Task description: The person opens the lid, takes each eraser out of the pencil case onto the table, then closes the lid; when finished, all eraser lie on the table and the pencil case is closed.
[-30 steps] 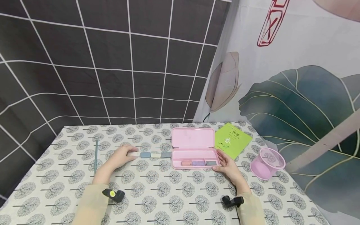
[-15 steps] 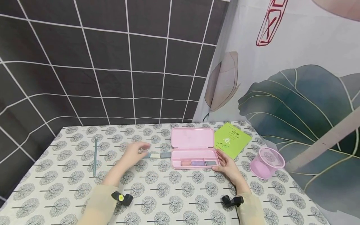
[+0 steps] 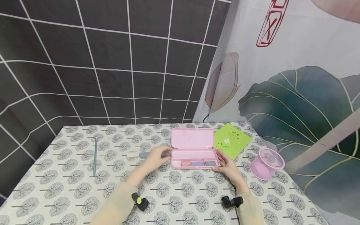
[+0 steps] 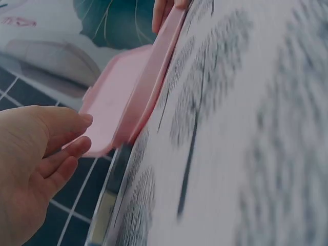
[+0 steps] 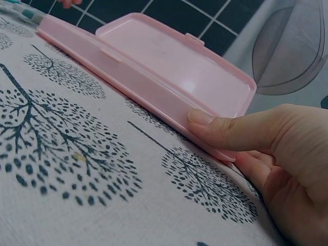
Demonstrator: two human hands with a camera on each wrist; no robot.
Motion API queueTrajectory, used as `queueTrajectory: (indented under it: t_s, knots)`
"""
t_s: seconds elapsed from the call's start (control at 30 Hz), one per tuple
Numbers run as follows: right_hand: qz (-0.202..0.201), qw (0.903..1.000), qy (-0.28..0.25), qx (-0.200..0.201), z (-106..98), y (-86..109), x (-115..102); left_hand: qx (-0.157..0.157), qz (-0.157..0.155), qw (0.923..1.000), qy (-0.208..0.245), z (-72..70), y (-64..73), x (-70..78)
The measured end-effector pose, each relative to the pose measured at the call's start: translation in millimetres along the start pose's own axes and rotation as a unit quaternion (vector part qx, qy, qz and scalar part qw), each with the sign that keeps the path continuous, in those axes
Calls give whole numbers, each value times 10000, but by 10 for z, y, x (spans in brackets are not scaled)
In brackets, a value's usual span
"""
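Observation:
A pink pencil case [image 3: 192,138] lies with its lid raised at the middle of the table. Its front compartments hold a pink block [image 3: 186,163], a purple block [image 3: 198,163] and a grey block [image 3: 210,163], all eraser-like. My right hand [image 3: 229,165] grips the case's right end, thumb [image 5: 220,128] on the front wall. My left hand [image 3: 154,158] hovers by the left end, fingers loosely bent around nothing in the left wrist view. Beneath it runs a row of eraser-like blocks: the white one [image 3: 132,155] and blue one [image 3: 144,155] show, the others are mostly covered.
A blue-green pencil [image 3: 95,157] lies at the left of the table. Behind the case's right side is a green booklet [image 3: 232,140]. A pink mesh-like cup [image 3: 266,163] stands near the right edge. Patterned cloth [image 3: 180,193] covers the table.
My left hand has left the white block at the row's left end and moved right along the row to the case's left end. My right hand keeps its grip on the case.

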State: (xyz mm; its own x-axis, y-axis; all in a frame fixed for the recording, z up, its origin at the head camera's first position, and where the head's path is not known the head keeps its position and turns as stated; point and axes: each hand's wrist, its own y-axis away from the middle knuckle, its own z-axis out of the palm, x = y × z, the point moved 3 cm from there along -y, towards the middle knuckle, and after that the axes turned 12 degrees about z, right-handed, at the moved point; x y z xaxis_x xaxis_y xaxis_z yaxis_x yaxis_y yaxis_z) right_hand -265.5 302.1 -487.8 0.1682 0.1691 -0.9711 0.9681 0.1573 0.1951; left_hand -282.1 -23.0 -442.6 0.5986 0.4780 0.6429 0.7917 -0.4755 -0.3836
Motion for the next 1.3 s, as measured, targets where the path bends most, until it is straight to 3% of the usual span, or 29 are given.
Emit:
queueTrajectory:
  t_s: [0.2, 0.37, 0.7, 1.03, 1.3]
  knots:
    - [46, 10000, 14, -14, -6, -32, 18, -409, 371, 9983, 179, 289, -209, 229]
    - [-11, 10000, 78, -33, -25, -45, 20, -681, 466, 9961, 319, 560, -356, 435]
    - [-70, 9998, 210, -3, -11, -21, 0, -1097, 701, 9906, -413, 949, -494, 753]
    - [-6, 10000, 80, -22, -10, -1, 10, -1558, 1036, 9760, -1111, 1188, -600, 899]
    - [-20, 9999, 113, -20, -15, -12, 34, -1842, 904, 9615, -1826, 1266, -625, 930]
